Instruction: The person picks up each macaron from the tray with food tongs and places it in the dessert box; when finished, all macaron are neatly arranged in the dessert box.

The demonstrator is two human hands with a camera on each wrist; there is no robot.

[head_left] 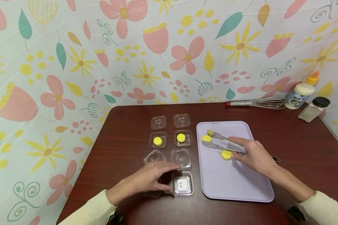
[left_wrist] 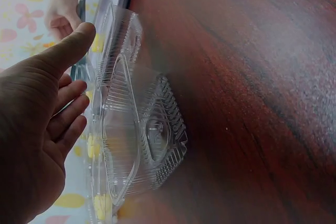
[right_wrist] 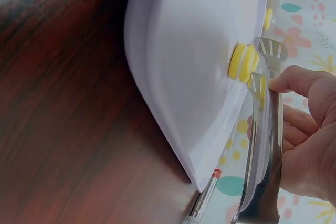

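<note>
Cream sleeves (head_left: 90, 207) nearest; left hand (head_left: 150, 176), grip relaxed and empty, beside near-row clear container (head_left: 182, 184). Right hand (head_left: 254, 156) grips metal tongs (head_left: 223, 148) above lilac tray (head_left: 228, 184), tips either side of far-left yellow macaron (head_left: 206, 138).

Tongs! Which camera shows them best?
The head view: it shows both ends of the tongs, the right hand between. The right wrist view is closer but cuts off one end; the left wrist view shows only bits.
</note>
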